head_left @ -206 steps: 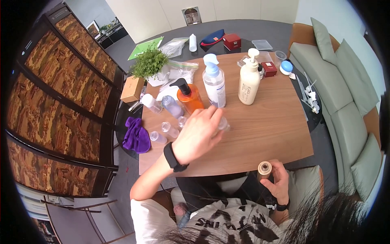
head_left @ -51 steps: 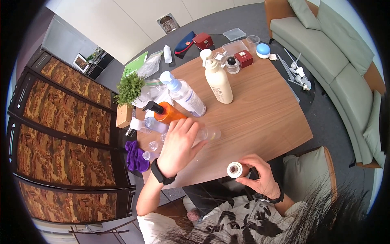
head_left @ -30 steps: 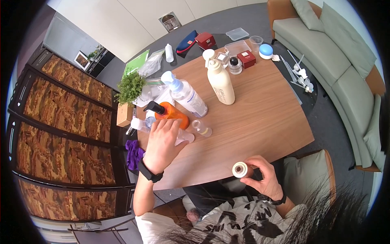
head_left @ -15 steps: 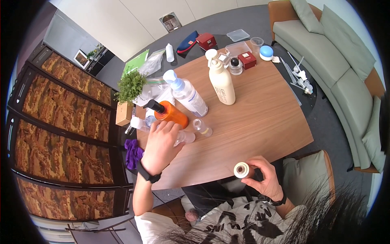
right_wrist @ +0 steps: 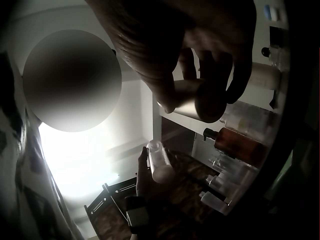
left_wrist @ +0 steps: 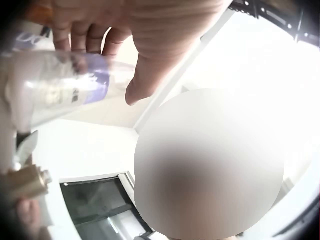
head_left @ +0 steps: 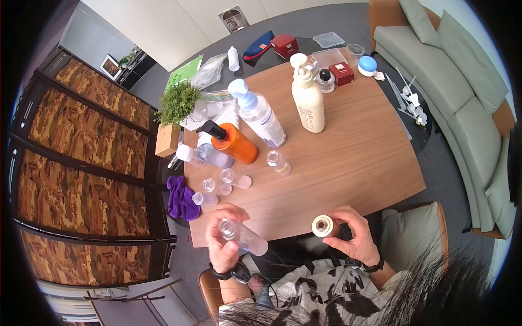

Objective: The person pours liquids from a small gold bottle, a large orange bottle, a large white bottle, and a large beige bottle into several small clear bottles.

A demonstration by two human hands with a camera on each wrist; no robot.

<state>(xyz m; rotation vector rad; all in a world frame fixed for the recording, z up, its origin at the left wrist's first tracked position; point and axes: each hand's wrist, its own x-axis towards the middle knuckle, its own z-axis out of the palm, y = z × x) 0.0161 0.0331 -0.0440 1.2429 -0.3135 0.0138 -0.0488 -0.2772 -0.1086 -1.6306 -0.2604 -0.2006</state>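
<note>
In the head view, my left hand (head_left: 220, 247) grips a clear bottle (head_left: 250, 240) at the table's front edge. The bottle is tilted and its neck has no cap. A purple band shows on this clear bottle (left_wrist: 65, 85) in the left wrist view. My right hand (head_left: 356, 236) pinches a small brown-gold bottle (head_left: 322, 226) between thumb and fingers, its pale collar and dark centre facing up. In the right wrist view, the brown-gold bottle (right_wrist: 192, 102) lies across the fingertips. Small clear bottles (head_left: 235, 178) stand on the table beyond my left hand.
An orange pump bottle (head_left: 235, 144), a clear pump bottle (head_left: 263, 122) and a cream pump bottle (head_left: 309, 106) stand farther back. One uncapped clear bottle (head_left: 279, 163) stands mid-table. A purple cloth (head_left: 182, 198) hangs at the left edge; a red box (head_left: 341, 74) sits at the back right.
My left hand has drawn back from among the small bottles toward my body, and the clear bottle now shows in its grip. My right hand still holds the brown-gold bottle in nearly the same place.
</note>
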